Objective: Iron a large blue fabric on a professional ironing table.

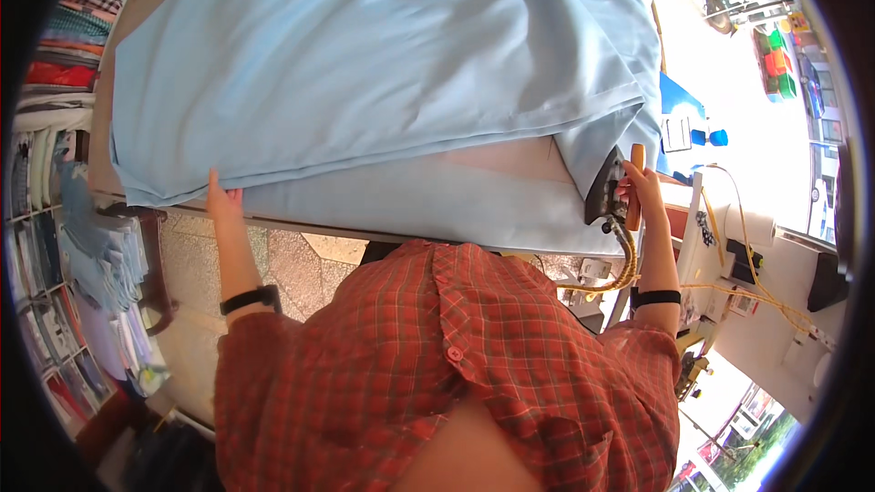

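A large sheet of light blue fabric [365, 64] lies over the table, with soft folds across it and a layered hem along its near side. At the hem's left end, my left hand [224, 199] is closed on the fabric's edge, one digit stretched over the top and the others curled at the border. On the right, my right hand [645, 184] is wrapped round the wooden handle of an iron [605, 189]. The iron is tilted beside the fabric's right corner, its dark soleplate partly in view. A braided cord [627, 260] hangs from its back end.
Shelves of folded cloth [68, 73] and hanging shirts [109, 264] stand close on the left. At the right are a blue item [679, 114], a white cabinet [761, 310] and a loose yellowish hose [743, 219]. The table's near edge [365, 230] runs before my body.
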A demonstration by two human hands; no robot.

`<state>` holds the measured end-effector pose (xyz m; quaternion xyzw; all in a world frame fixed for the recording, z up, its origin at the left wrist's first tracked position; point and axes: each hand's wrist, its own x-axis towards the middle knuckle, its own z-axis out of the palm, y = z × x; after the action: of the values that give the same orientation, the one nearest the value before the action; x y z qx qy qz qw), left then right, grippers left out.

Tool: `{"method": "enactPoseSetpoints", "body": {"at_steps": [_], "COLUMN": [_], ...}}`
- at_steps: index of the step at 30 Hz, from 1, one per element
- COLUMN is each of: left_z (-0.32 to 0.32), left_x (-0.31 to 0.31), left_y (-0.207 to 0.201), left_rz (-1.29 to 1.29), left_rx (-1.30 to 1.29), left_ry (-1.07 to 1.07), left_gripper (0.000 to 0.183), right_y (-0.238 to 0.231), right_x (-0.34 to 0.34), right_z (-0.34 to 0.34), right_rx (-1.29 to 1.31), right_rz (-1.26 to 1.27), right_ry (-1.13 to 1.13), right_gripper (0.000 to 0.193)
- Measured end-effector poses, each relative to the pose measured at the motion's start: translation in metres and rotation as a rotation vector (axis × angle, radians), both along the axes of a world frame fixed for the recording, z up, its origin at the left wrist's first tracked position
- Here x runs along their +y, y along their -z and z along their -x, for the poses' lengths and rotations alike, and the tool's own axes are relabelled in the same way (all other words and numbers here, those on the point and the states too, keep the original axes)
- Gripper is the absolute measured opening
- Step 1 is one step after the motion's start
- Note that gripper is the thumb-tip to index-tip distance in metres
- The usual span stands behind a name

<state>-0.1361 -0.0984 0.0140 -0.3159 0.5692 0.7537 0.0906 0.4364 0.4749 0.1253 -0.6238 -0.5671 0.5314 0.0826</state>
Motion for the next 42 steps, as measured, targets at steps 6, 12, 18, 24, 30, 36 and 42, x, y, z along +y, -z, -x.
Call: {"method": "enactPoseSetpoints", "body": {"at_steps": [6, 12, 18, 24, 30, 36, 42], "left_z": [0.011, 0.072, 0.118, 0.111, 0.129, 0.145, 0.136], "left_x": [-0.028, -0.101, -0.111, -0.118, -0.108, -0.192, -0.144], "left_y": [0.014, 0.006, 0.008, 0.010, -0.055, 0.061, 0.050], "left_rz": [-0.228, -0.166, -0.247, -0.302, 0.001, -0.080, -0.360], "left_rx": [-0.024, 0.290, 0.255, 0.227, 0.557, 0.244, 0.300], "left_ry": [0.152, 0.089, -0.004, 0.093, 0.115, -0.164, -0.196], "left_gripper": [0.045, 0.045, 0.048, 0.051, 0.044, 0.030, 0.040], "right_y": [-0.007, -0.116, -0.140, -0.072, -0.011, -0.006, -0.002], "right_x": [-0.023, -0.084, -0.142, -0.180, -0.211, -0.254, -0.331], "right_z": [-0.015, 0.018, 0.128, 0.265, 0.313, 0.369, 0.459], "right_rx": [-0.135, -0.333, -0.359, -0.460, -0.550, -0.447, -0.344], "right_rz": [-0.238, -0.439, -0.759, -0.645, -0.545, -0.541, -0.629], "right_ry": [0.087, 0.029, -0.478, -0.904, -1.208, -1.308, -1.445], "right_gripper": [0.035, 0.024, 0.031, 0.036, 0.025, 0.023, 0.023]}}
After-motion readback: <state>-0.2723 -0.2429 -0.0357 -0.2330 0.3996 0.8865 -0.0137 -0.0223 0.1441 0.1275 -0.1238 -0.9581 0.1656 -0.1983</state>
